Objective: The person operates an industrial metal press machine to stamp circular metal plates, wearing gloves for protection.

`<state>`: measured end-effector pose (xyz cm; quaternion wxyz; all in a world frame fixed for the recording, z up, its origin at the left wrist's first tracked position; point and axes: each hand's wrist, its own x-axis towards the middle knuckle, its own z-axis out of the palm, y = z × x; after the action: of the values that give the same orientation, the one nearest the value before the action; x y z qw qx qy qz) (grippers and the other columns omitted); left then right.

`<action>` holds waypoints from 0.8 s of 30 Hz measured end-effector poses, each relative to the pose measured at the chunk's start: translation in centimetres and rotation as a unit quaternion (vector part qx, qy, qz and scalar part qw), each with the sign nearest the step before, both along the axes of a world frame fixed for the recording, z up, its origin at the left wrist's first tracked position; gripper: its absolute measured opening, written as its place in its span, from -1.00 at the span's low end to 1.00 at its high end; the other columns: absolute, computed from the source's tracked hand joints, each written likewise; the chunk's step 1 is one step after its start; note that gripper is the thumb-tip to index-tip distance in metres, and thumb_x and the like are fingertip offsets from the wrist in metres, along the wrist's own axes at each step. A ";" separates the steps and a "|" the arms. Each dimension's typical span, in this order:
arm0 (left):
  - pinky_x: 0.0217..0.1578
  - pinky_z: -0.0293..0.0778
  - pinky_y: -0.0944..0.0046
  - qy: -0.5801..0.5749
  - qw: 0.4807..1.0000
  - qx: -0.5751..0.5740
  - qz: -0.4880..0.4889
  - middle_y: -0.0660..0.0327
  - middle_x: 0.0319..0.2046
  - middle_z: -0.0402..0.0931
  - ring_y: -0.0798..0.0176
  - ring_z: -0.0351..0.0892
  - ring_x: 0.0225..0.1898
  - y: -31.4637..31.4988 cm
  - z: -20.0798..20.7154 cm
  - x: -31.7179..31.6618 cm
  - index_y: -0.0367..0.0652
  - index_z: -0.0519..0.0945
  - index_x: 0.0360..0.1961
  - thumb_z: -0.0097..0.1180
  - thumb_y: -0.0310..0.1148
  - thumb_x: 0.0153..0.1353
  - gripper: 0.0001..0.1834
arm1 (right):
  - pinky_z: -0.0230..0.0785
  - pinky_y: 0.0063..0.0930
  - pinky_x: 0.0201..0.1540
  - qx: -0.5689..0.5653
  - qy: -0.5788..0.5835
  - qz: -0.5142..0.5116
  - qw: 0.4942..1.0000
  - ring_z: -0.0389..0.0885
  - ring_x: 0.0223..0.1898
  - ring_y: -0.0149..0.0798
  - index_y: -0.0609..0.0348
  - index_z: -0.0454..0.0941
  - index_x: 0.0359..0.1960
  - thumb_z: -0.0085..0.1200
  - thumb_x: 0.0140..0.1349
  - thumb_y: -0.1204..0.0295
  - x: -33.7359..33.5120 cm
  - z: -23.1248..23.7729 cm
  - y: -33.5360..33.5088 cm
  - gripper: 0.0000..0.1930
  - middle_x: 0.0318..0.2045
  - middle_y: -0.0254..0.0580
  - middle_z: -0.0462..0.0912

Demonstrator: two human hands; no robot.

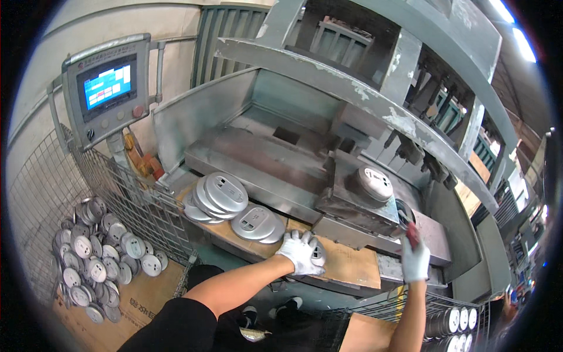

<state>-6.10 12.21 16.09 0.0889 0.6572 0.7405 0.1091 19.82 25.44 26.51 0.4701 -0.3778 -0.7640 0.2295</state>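
My left hand (300,252), in a white glove, is at the wooden ledge with its fingers and thumb around a round grey metal disc (318,253); part of the disc is hidden under the hand. To its left, overlapping discs (253,222) with small dark cutouts lie on the ledge, beside a taller pile (226,191). My right hand (415,261), also gloved, is closed around a red-handled tool (412,236). The tool's far end reaches a dark round part beside the die block and is blurred. On the die block (358,199) sits another disc (375,183).
A large grey press frame (352,76) overhangs the work area. At the left, a control panel (108,88) with a lit screen stands above a wire cage (152,205) holding many loose discs (97,264). Stacked discs (451,322) stand in a wire basket at lower right.
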 end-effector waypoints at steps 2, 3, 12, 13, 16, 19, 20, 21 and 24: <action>0.17 0.12 -0.26 -0.001 1.000 -0.009 0.006 -0.04 0.24 0.18 -0.26 0.17 0.21 -0.2 -0.2 -0.5 -0.21 0.27 0.25 0.09 0.39 -0.12 0.06 | 0.41 -0.11 -0.10 -0.036 -0.222 -0.073 0.972 0.58 -0.12 0.22 0.30 0.52 -0.06 0.12 0.15 0.16 -4.4 3.5 -0.4 -0.54 -0.27 0.30 0.60; 0.15 0.14 -0.25 0.000 1.000 -0.001 0.004 -0.04 0.24 0.19 -0.25 0.18 0.20 -0.1 -0.2 -0.3 -0.21 0.28 0.24 0.09 0.39 -0.12 0.05 | 0.42 -0.05 -0.12 -0.035 -0.291 -0.108 0.950 0.58 -0.17 0.26 0.28 0.55 -0.20 0.09 0.16 0.08 -5.4 4.7 0.0 -0.56 -0.28 0.28 0.61; 0.15 0.17 -0.18 -0.003 1.000 0.003 0.006 -0.06 0.23 0.21 -0.26 0.18 0.22 0.0 0.0 -0.2 -0.17 0.30 0.23 0.12 0.40 -0.16 0.05 | 0.41 -0.05 -0.13 0.056 -0.356 -0.148 0.921 0.58 -0.17 0.25 0.29 0.55 -0.23 0.07 0.16 0.06 -7.8 6.0 2.6 -0.54 -0.30 0.30 0.61; 0.15 0.17 -0.18 0.000 1.000 0.011 0.008 -0.06 0.22 0.22 -0.26 0.18 0.22 0.0 -0.1 -0.2 -0.17 0.30 0.22 0.13 0.39 -0.16 0.05 | 0.41 -0.05 -0.13 0.055 -0.354 -0.147 0.922 0.58 -0.17 0.25 0.29 0.55 -0.23 0.07 0.16 0.06 -8.0 5.9 2.9 -0.54 -0.30 0.30 0.61; 0.15 0.16 -0.19 -0.004 1.000 0.003 0.004 -0.06 0.23 0.22 -0.26 0.17 0.22 0.2 -0.1 -0.1 -0.17 0.30 0.23 0.12 0.41 -0.16 0.06 | 0.42 -0.06 -0.16 0.037 -0.357 -0.152 0.921 0.58 -0.18 0.26 0.30 0.54 -0.21 0.07 0.15 0.06 -8.0 5.6 3.4 -0.54 -0.32 0.30 0.61; 0.18 0.14 -0.21 -0.003 1.000 0.002 0.006 -0.06 0.23 0.22 -0.27 0.16 0.23 0.2 -0.2 -0.1 -0.17 0.30 0.24 0.11 0.45 -0.18 0.09 | 0.42 -0.06 -0.14 0.016 -0.330 -0.139 0.933 0.58 -0.19 0.23 0.29 0.55 -0.26 0.09 0.17 0.10 -7.4 5.2 3.0 -0.58 -0.30 0.27 0.61; 0.18 0.14 -0.21 -0.003 1.000 0.002 0.001 -0.06 0.23 0.22 -0.27 0.16 0.23 0.2 -0.3 -0.1 -0.17 0.30 0.24 0.11 0.45 -0.18 0.09 | 0.41 -0.07 -0.13 0.011 -0.311 -0.108 0.944 0.58 -0.18 0.24 0.28 0.54 -0.25 0.10 0.16 0.09 -6.7 4.8 3.0 -0.58 -0.29 0.28 0.61; 0.19 0.10 -0.23 0.006 1.000 0.005 0.002 -0.05 0.24 0.20 -0.28 0.14 0.24 0.2 -0.4 -0.1 -0.19 0.27 0.26 0.09 0.47 -0.19 0.13 | 0.41 -0.07 -0.12 0.006 -0.291 -0.076 0.954 0.57 -0.16 0.25 0.28 0.53 -0.24 0.11 0.16 0.09 -5.8 4.2 3.0 -0.57 -0.28 0.29 0.60; 0.23 0.04 -0.25 0.017 1.000 -0.007 -0.001 -0.07 0.28 0.13 -0.31 0.09 0.26 -0.1 0.0 0.1 -0.22 0.22 0.29 0.08 0.51 -0.20 0.20 | 0.39 -0.38 0.06 0.031 -0.011 0.049 0.998 0.61 -0.01 -0.16 0.32 0.42 0.14 0.08 0.21 0.51 -1.4 -0.4 2.4 -0.57 -0.05 0.08 0.63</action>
<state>-5.98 12.06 16.10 0.0810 0.6590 0.7420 0.0929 18.44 27.86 26.14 0.4616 -0.3277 -0.7933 0.2242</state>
